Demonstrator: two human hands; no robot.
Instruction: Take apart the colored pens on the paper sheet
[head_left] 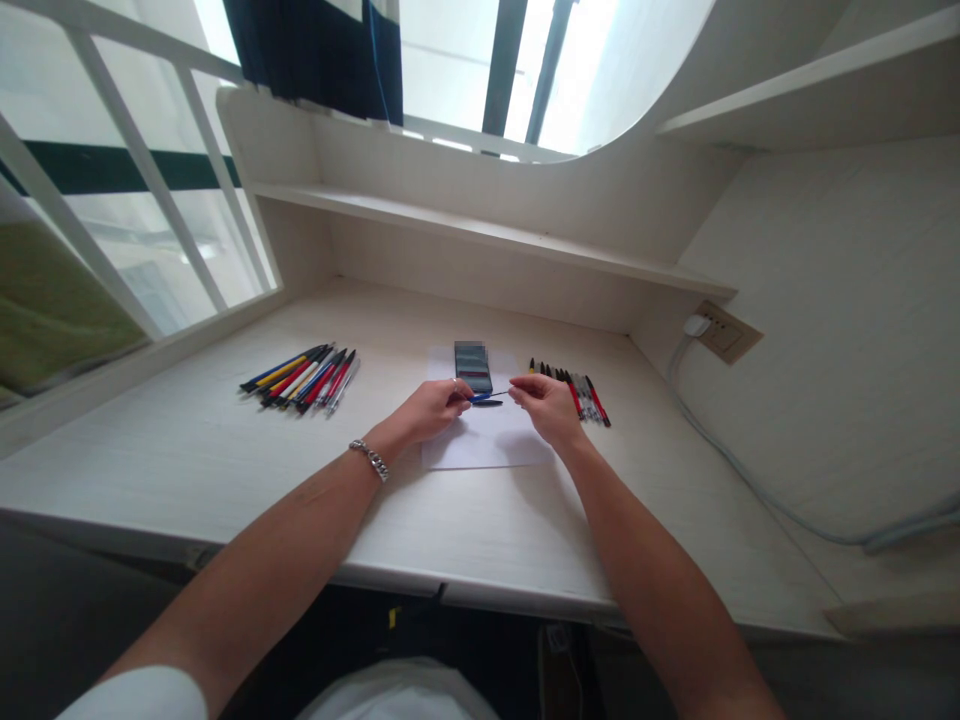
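My left hand (433,408) and my right hand (545,404) meet over a white sheet of paper (487,440) on the desk. Both are closed in a pinch on a thin blue pen (484,397), one at each end. A dark part lies on the paper just below the pen. A phone (472,366) lies at the paper's far edge. A silver bracelet (370,459) sits on my left wrist.
Several colourful pens (304,377) lie in a group to the left, another row of pens (581,392) to the right. The white desk (225,450) has a shelf behind it. A wall socket (724,331) with a cable is at the right.
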